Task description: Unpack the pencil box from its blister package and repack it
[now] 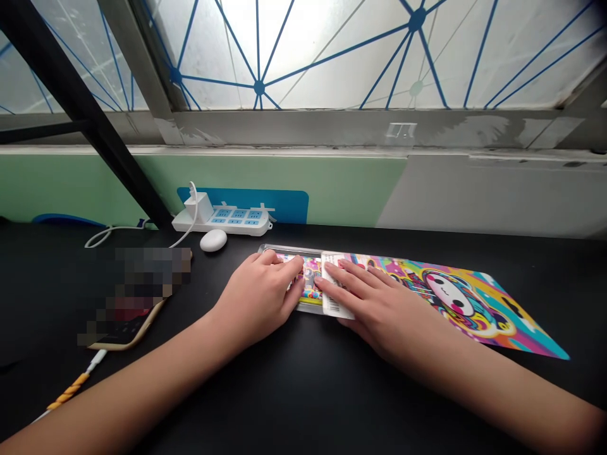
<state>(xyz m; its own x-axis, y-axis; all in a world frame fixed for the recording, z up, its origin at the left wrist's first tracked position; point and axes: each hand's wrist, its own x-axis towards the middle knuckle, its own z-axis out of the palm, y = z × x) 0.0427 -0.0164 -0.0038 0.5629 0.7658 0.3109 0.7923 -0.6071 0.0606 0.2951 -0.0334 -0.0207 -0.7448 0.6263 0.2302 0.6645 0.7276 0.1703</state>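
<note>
A clear plastic case (310,308) with a brightly patterned insert (310,287) lies on the black table. My left hand (263,287) is closed over the case's left part, index finger and thumb close together on the insert; the fingers hide what lies beneath. From the case's right end a long colourful card (512,316) with a cartoon figure stretches to the right. My right hand (374,294) rests flat on it, fingers stretched out and pointing left. Its fingertips touch a white label with a barcode (336,308).
A phone (128,322), partly blurred out, lies at the left with a cable (71,388) plugged in. Behind are a white power strip (237,221) with a charger (199,207) and a white mouse-like object (213,240). A black slanted post (114,139) rises at the back left.
</note>
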